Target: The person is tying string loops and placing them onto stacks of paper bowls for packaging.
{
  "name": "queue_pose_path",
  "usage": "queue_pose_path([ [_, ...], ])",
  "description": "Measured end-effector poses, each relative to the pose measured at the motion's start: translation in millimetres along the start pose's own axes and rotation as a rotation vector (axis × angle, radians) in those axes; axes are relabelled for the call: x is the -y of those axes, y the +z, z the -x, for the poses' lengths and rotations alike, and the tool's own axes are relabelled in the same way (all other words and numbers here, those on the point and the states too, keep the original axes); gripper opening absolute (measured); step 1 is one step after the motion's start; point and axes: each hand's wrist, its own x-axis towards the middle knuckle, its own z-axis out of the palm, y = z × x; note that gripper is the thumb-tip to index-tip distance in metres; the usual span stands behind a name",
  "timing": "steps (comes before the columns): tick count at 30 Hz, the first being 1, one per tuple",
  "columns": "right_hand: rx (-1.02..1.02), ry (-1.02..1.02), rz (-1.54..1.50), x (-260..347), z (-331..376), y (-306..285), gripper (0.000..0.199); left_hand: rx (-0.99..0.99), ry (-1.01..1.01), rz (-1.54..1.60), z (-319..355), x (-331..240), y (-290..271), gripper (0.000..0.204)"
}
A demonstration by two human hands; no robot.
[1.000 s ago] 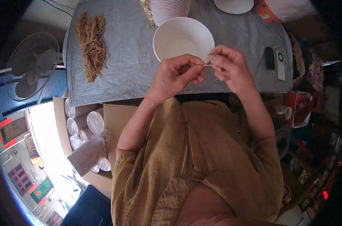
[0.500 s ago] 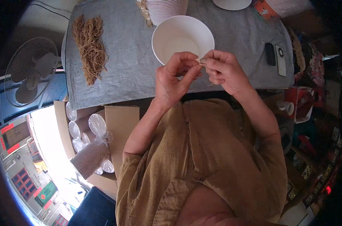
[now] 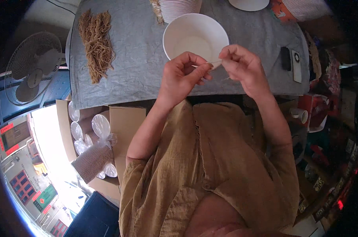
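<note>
A thin pale strand [image 3: 215, 62] runs between my two hands, over the near rim of a large white paper bowl [image 3: 179, 33]. My left hand [image 3: 179, 77] pinches one end between thumb and index finger. The fingertips of my right hand [image 3: 248, 71] are closed on the other end, and a loose tail hangs below them. At the left of the table lies a bundle of tangled brown strands [image 3: 97, 47]. The bowl sits just beyond my hands, its inside pale and bare where I can see it.
A stack of white bowls [image 3: 180, 10] stands at the far edge of the grey-covered table [image 3: 137, 59]. On the right lie a dark object [image 3: 285, 57] and a white slab-like device [image 3: 297, 67]. Below left, a cardboard box [image 3: 127, 130] holds wrapped cup stacks; a fan [image 3: 33, 71] stands beyond.
My hands have drawn slightly apart, the right one moving right and up, so the strand now shows stretched between them. The whole view has shifted a little.
</note>
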Motion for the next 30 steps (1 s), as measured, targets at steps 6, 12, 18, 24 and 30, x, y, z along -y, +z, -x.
queue_pose_path([
  [6, 0.003, -0.337, 0.594, -7.2, 5.4, -2.4, 0.014, -0.024, -0.089, 0.136, -1.6, -3.5, 1.6, 0.015],
  [12, -0.1, -0.381, 0.735, -7.7, 9.8, 10.0, 0.019, -0.016, -0.107, 0.028, -0.2, -3.3, 5.3, 0.018],
  [18, -0.104, -0.458, 0.792, -10.4, 9.5, 12.7, 0.011, -0.016, -0.039, 0.11, -0.3, 4.1, 7.4, 0.015],
  [24, -0.095, -0.399, 0.679, -14.2, 12.2, 12.8, 0.008, -0.031, -0.063, 0.156, -0.5, 6.0, 8.9, 0.013],
  [30, -0.123, -0.116, 0.382, -10.6, 12.7, 15.8, 0.009, -0.069, -0.004, 0.082, -1.0, 5.7, 17.8, 0.01],
])
